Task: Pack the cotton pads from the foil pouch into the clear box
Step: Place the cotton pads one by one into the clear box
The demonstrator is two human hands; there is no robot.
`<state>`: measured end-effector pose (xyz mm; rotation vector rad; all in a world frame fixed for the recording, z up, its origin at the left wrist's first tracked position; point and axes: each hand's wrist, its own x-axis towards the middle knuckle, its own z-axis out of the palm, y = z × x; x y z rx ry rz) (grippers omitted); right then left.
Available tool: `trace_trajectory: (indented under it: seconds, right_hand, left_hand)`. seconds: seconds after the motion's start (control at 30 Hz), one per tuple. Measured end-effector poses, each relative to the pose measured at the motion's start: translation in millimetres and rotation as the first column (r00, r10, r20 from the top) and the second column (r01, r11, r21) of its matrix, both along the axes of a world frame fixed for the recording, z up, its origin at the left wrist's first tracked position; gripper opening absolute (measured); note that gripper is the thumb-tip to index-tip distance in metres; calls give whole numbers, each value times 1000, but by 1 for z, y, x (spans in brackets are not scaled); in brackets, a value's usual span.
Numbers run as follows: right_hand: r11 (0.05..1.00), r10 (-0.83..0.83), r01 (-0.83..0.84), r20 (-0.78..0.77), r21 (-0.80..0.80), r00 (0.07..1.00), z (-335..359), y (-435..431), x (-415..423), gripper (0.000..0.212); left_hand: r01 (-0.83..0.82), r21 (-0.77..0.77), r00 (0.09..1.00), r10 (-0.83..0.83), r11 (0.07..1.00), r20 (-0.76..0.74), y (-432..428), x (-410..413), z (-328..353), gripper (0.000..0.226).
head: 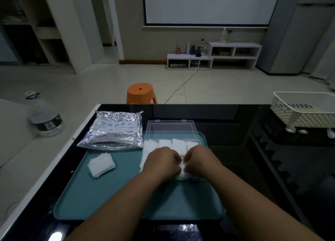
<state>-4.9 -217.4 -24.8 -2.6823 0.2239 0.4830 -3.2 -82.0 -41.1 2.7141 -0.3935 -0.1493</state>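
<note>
Dim tiled room on my feed, with a projector screen (206, 5) on the far wall and an orange stool (140, 93) just beyond the black glossy table (235, 117). On the table sits a teal tray (116, 195). At the tray's far left corner lies the foil pouch (114, 130), crinkled, its open mouth facing me. Right of it stands the clear box (170, 130) with its lid swung back and away. A row of white cotton pads (178, 145) lines the far side of the box base.

Both hands meet over the near part of the box. The left hand (162, 162) has its fingers curled down around pads there, and the right hand (201, 159) curls in from the other side, fingertips pinching the same white bundle between them.

A loose stack of pads (101, 164) lies on the tray, left of the box and near the pouch mouth. A white perforated basket (304, 112) stands at the table's far right, and a water bottle (46, 117) is off to the left.
</note>
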Motion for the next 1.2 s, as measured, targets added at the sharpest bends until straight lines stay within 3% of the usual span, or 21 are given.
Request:
trace_trajectory:
  seconds: [0.3,0.57,0.67,0.8,0.93,1.1,1.2]
  right_hand:
    - [991,21,-32,-85,-129,996,-5,7,8,39]
    - [990,-13,4,-61,-139,998,-9,7,12,34]
    - [980,41,-62,-115,-190,993,-5,9,12,37]
    - [979,47,-69,-119,-194,992,7,10,17,43]
    - [988,38,-26,75,-153,996,14,17,17,23]
    - [1000,14,-16,244,7,970,23,27,9,13]
    - [992,18,-53,296,111,955,25,37,4,20]
  left_hand:
    - [-2,40,997,-1,999,81,-3,-2,-2,25]
    - [24,142,998,-33,990,60,-2,0,-5,29]
    - [81,173,996,-84,982,12,0,1,-4,31]
    - [75,-16,996,-75,997,-53,10,3,6,24]
    - [-107,-309,993,83,945,-89,26,4,20,36]
    - [-176,-344,984,178,922,-28,52,5,27,32]
    - [-239,-307,969,247,921,-14,72,6,26,30]
